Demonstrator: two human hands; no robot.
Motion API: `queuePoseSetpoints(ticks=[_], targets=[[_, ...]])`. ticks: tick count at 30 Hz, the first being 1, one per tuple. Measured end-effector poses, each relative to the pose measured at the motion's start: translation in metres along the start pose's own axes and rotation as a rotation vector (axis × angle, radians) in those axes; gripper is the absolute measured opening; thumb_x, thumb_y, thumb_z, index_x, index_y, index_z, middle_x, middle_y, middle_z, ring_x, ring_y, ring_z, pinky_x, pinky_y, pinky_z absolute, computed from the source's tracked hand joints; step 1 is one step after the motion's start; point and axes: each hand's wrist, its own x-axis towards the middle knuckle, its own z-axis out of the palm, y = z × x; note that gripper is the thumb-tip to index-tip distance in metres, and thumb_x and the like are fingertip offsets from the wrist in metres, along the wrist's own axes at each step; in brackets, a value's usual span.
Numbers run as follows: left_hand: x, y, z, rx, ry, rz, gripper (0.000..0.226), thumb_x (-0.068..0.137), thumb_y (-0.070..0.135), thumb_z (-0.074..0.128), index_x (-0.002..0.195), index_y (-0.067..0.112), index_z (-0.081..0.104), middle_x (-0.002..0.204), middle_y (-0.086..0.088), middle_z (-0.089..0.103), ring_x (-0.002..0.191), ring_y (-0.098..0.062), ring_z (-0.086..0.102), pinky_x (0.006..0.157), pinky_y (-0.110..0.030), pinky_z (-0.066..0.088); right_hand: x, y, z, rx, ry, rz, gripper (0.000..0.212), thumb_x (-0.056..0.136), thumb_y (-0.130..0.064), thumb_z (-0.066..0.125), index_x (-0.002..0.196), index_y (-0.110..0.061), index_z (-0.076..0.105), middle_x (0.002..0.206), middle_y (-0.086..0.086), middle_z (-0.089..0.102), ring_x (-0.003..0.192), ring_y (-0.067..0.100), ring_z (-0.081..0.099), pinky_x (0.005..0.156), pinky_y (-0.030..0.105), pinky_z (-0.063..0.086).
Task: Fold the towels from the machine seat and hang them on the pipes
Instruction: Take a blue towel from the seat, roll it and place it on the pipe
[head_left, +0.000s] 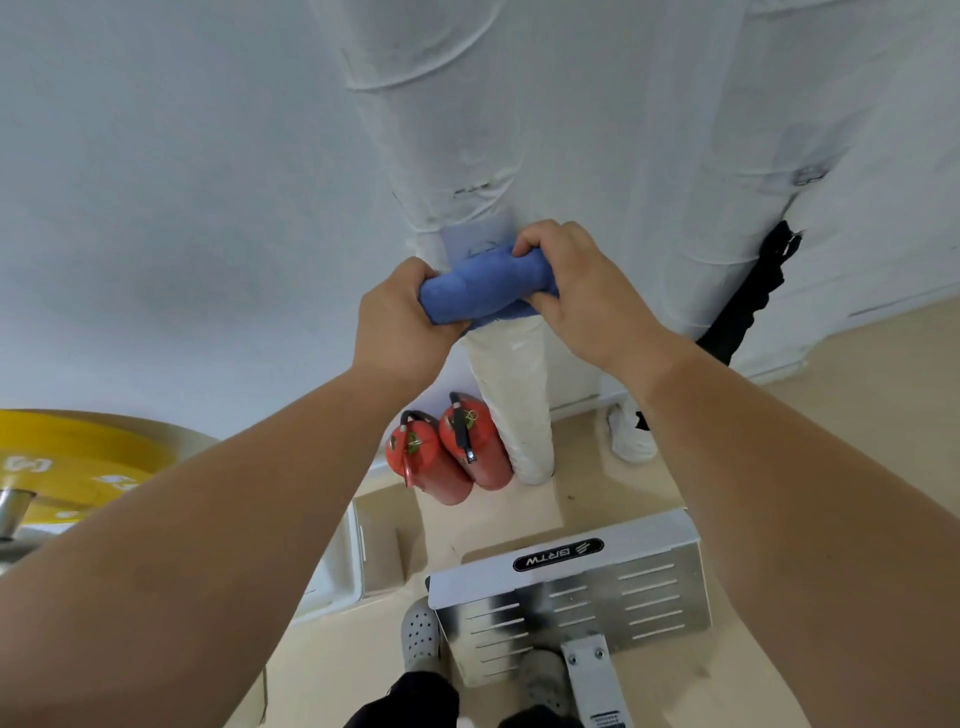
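At the far left a yellow weight plate sits on a steel bar, close to the left forearm. Right of it, on the floor, lies a shallow white tray. The left hand is curled tight round the left end of a blue towel, and the right hand grips the other end with fingers over the top. The towel is held up at the middle of the view, right in front of a wrapped pipe; whether it touches the pipe cannot be told. Two red fire extinguishers stand touching each other at the pipe's foot, just to its left. Near, below the hands, a metal foot plate stands between the person and the pipe, with a grey clog at its left edge. Right of the pipe a white shoe rests by the skirting. A black strap hangs beside a second, thicker pipe at the right.

The plate is a smooth, glossy disc. The towel is soft, fuzzy cloth, bunched into a thick roll with a loose edge hanging under it. Both pipes are round columns in wrinkled white wrapping, torn in spots on the middle one. The foot plate is brushed metal, slotted, with a black oval label. The floor is plain beige
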Motion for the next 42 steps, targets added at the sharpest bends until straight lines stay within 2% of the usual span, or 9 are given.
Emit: queuePoseSetpoints(ticks=[5, 9, 13, 15, 17, 23, 31, 39, 42], targets=[[0.003, 0.003, -0.003, 0.03, -0.051, 0.005, 0.036, 0.079, 0.03, 0.085, 0.094, 0.02, 0.054, 0.077, 0.007, 0.059, 0.066, -0.011, 0.054, 0.056, -0.02, 0.042, -0.006, -0.005, 0.005, -0.174, 0.072, 0.006, 0.041, 0.087, -0.016, 0.066, 0.124, -0.028, 0.051, 0.126, 0.01, 0.047, 0.104, 0.031, 0.056, 0.089, 0.047, 0.052], [-0.009, -0.007, -0.002, 0.254, 0.107, 0.205, 0.054, 0.082, 0.033, 0.08, 0.124, 0.017, 0.049, 0.121, -0.012, 0.06, 0.101, -0.032, 0.061, 0.082, -0.044, 0.052, -0.012, -0.012, 0.02, -0.391, 0.193, 0.008, 0.046, 0.084, -0.023, 0.057, 0.13, -0.022, 0.051, 0.153, 0.015, 0.036, 0.132, 0.036, 0.043, 0.109, 0.05, 0.036], [-0.02, -0.031, 0.003, 0.781, 0.324, 0.768, 0.078, 0.086, 0.001, 0.062, 0.154, 0.028, 0.032, 0.159, -0.009, 0.029, 0.144, -0.04, 0.032, 0.112, -0.066, 0.029, -0.016, -0.013, 0.034, -0.41, 0.256, 0.018, 0.055, 0.089, -0.031, 0.044, 0.143, -0.018, 0.047, 0.162, 0.017, 0.028, 0.149, 0.037, 0.028, 0.118, 0.058, 0.024], [-0.022, -0.038, 0.005, 0.875, 0.276, 0.825, 0.092, 0.084, -0.008, 0.053, 0.161, 0.027, 0.016, 0.165, -0.002, 0.017, 0.156, -0.035, 0.009, 0.116, -0.07, 0.012, -0.018, -0.01, 0.04, -0.426, 0.283, 0.012, 0.062, 0.092, -0.032, 0.04, 0.152, -0.018, 0.038, 0.166, 0.016, 0.022, 0.154, 0.036, 0.018, 0.121, 0.061, 0.016], [-0.021, -0.044, 0.01, 0.854, 0.231, 0.756, 0.095, 0.088, -0.005, 0.052, 0.162, 0.025, 0.002, 0.168, 0.001, 0.009, 0.157, -0.028, -0.012, 0.118, -0.066, -0.004, -0.016, -0.009, 0.042, -0.44, 0.296, -0.001, 0.069, 0.09, -0.031, 0.039, 0.157, -0.018, 0.029, 0.168, 0.014, 0.016, 0.156, 0.036, 0.01, 0.122, 0.062, 0.01], [0.003, -0.059, 0.026, 0.723, 0.256, 0.756, 0.081, 0.107, 0.036, 0.048, 0.161, 0.028, -0.011, 0.167, -0.003, 0.011, 0.157, -0.023, -0.012, 0.12, -0.06, -0.011, 0.001, 0.02, 0.034, -0.58, 0.232, -0.159, 0.08, 0.095, -0.051, 0.043, 0.16, -0.019, 0.011, 0.168, 0.018, 0.011, 0.155, 0.039, 0.007, 0.121, 0.065, 0.009], [0.028, -0.08, 0.04, 0.672, 0.371, 0.882, 0.088, 0.104, 0.036, 0.058, 0.161, 0.029, -0.009, 0.17, 0.008, -0.016, 0.156, -0.025, -0.01, 0.12, -0.063, 0.0, 0.024, 0.049, 0.039, -0.677, 0.35, -0.382, 0.077, 0.098, -0.067, 0.032, 0.154, -0.016, 0.016, 0.16, 0.026, 0.031, 0.149, 0.044, 0.028, 0.116, 0.067, 0.025], [0.031, -0.083, 0.046, 0.652, 0.414, 0.898, 0.089, 0.104, 0.03, 0.059, 0.161, 0.031, -0.009, 0.169, 0.01, -0.017, 0.157, -0.035, 0.004, 0.118, -0.065, 0.006, 0.018, 0.044, 0.046, -0.666, 0.549, -0.377, 0.077, 0.097, -0.067, 0.049, 0.148, -0.014, 0.027, 0.15, 0.027, 0.046, 0.141, 0.043, 0.043, 0.112, 0.063, 0.036], [0.028, -0.08, 0.042, 0.657, 0.403, 0.869, 0.086, 0.105, 0.026, 0.057, 0.161, 0.032, -0.008, 0.171, 0.006, -0.009, 0.158, -0.025, -0.008, 0.118, -0.065, 0.005, 0.014, 0.042, 0.049, -0.705, 0.602, -0.382, 0.074, 0.096, -0.061, 0.057, 0.146, -0.014, 0.03, 0.147, 0.025, 0.05, 0.139, 0.041, 0.047, 0.109, 0.061, 0.04]])
